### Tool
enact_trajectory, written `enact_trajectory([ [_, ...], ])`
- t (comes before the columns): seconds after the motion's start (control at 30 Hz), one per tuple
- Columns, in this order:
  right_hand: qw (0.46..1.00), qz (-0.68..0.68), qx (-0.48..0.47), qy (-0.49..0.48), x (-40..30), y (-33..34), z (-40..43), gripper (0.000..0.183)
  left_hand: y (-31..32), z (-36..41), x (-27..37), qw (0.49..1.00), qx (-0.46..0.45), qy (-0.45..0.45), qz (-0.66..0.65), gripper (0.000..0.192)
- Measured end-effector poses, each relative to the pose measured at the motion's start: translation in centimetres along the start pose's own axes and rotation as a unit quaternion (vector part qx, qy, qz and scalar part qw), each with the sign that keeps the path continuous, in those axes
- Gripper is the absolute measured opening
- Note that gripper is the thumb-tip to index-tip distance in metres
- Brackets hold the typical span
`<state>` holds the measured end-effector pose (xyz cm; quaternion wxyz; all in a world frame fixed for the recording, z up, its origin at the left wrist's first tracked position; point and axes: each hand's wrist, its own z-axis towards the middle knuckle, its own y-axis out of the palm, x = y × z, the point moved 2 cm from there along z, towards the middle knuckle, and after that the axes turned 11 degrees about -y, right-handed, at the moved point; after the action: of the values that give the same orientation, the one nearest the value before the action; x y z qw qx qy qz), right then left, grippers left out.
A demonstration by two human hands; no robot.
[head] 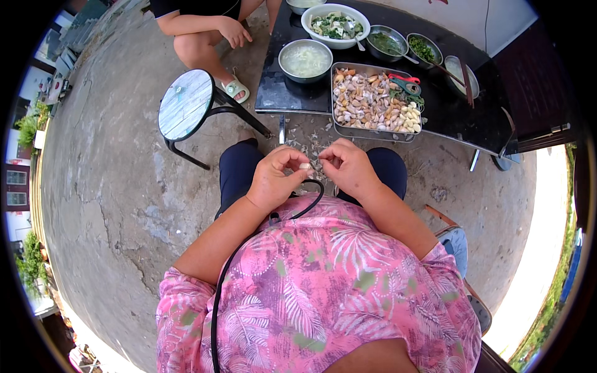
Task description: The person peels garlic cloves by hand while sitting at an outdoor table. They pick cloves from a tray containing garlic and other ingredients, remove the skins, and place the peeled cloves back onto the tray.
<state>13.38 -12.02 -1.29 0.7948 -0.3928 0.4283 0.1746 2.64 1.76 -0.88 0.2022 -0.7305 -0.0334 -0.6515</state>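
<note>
My left hand (280, 175) holds a pale garlic clove (305, 166) between thumb and fingertips, above my lap. Just to its right is my right hand (347, 165), fingers curled and thumb close to the index finger; whether it pinches a bit of skin I cannot tell. Beyond my hands, a metal tray (373, 133) on the black table's near edge bears many unpeeled garlic cloves (364, 100). Peeled white cloves (410, 117) lie in its near right corner. Red-and-green-handled scissors (405, 84) rest on the garlic at the tray's right side.
On the black table (298, 100) stand a bowl of whitish shreds in liquid (305, 58), a white bowl of mixed food (336, 25) and several metal bowls, with chopsticks (466, 81) at right. A round stool (185, 105) stands left, near a seated person (200, 28). Garlic skins litter the floor.
</note>
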Motion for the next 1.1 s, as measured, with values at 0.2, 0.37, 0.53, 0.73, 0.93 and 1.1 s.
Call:
enact_trajectory([
  [0.2,0.99,0.135,-0.049,0.002,-0.8,0.2,0.2,0.01,-0.2,0.0,0.7,0.999,0.014,0.004,0.052,0.017],
  [0.37,0.984,0.172,-0.035,-0.038,-1.1,0.3,0.3,0.017,0.5,-0.1,-0.1,0.998,-0.025,-0.053,-0.035,0.032],
  [0.53,0.974,0.202,-0.087,-0.051,-1.0,0.1,0.3,0.019,0.6,-0.2,0.3,0.965,-0.108,-0.159,-0.176,0.049],
  [0.73,0.97,0.206,-0.13,-0.022,-0.6,0.0,0.4,0.014,0.5,-0.2,0.3,0.965,-0.11,-0.177,-0.161,0.048],
  [0.93,0.984,0.16,-0.073,-0.016,0.9,-0.3,0.4,0.014,0.8,0.3,0.3,0.962,-0.11,-0.162,-0.188,0.048],
  [1.1,0.985,0.108,0.026,0.13,3.7,-3.1,0.6,0.016,0.7,0.4,-0.1,0.964,-0.102,-0.16,-0.189,0.046],
])
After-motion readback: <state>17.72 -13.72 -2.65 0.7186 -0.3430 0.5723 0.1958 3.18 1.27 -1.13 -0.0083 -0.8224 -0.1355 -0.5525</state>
